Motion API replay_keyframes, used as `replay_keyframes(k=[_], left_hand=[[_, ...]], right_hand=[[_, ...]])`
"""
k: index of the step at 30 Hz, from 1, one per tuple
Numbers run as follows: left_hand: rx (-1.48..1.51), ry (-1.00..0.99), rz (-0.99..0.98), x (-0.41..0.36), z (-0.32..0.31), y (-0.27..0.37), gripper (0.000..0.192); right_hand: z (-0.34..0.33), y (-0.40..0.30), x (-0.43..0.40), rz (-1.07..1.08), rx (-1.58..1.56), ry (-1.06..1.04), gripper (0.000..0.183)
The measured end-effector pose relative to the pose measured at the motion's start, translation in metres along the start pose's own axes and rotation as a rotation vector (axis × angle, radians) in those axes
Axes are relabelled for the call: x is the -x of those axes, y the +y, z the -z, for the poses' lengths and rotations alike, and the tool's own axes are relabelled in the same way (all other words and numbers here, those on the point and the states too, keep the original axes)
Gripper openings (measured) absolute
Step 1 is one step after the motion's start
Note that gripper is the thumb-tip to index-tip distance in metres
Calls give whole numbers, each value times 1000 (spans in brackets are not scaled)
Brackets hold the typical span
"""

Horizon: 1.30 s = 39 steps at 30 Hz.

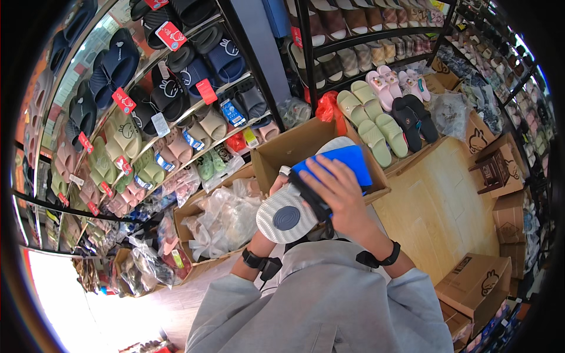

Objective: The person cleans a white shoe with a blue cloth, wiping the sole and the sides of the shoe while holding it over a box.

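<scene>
A pair of slippers (286, 218) with pale grey ridged soles is held before my chest, over an opened cardboard box (289, 148). My left hand (279, 183) grips them from the far side, mostly hidden behind the near sole. A bright blue flat piece (340, 165) with a black part below it lies across the slippers. My right hand (337, 189) rests on it with fingers spread, pressing it against the slippers. Both wrists wear black bands. Whether the blue piece is fixed to the slippers I cannot tell.
Racks of tagged slippers (170, 88) stand to the left. Green slippers (371, 119) and black flip-flops (414, 121) lie beyond the box at the right. A carton of plastic-wrapped goods (229, 214) is at the left; closed cartons (474, 282) are at the lower right, beside the wooden floor (428, 207).
</scene>
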<state>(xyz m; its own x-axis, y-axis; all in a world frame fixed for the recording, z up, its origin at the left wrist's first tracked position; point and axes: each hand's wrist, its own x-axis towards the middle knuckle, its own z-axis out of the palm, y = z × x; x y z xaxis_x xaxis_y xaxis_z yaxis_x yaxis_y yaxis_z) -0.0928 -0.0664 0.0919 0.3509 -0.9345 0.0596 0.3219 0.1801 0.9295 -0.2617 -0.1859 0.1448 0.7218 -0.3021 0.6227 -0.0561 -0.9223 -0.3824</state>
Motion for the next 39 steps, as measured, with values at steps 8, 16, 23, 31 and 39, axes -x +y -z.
replay_keyframes(k=[8,16,23,31,39], left_hand=[[358,-5,149,-3,25,-27,16],[114,138,63,17,-3,7,26],[97,76,101,9,6,8,26],[103,-71,60,-9,16,-42,28],[-317,-60,-63,-8,31,-56,32]], right_hand=[[-14,-22,9,278,-49,-131,59],[21,39,8,-16,91,59,58],[18,51,9,-99,88,201,57],[-12,7,14,67,-135,-8,60],[-23,-14,18,302,-95,-120,55]])
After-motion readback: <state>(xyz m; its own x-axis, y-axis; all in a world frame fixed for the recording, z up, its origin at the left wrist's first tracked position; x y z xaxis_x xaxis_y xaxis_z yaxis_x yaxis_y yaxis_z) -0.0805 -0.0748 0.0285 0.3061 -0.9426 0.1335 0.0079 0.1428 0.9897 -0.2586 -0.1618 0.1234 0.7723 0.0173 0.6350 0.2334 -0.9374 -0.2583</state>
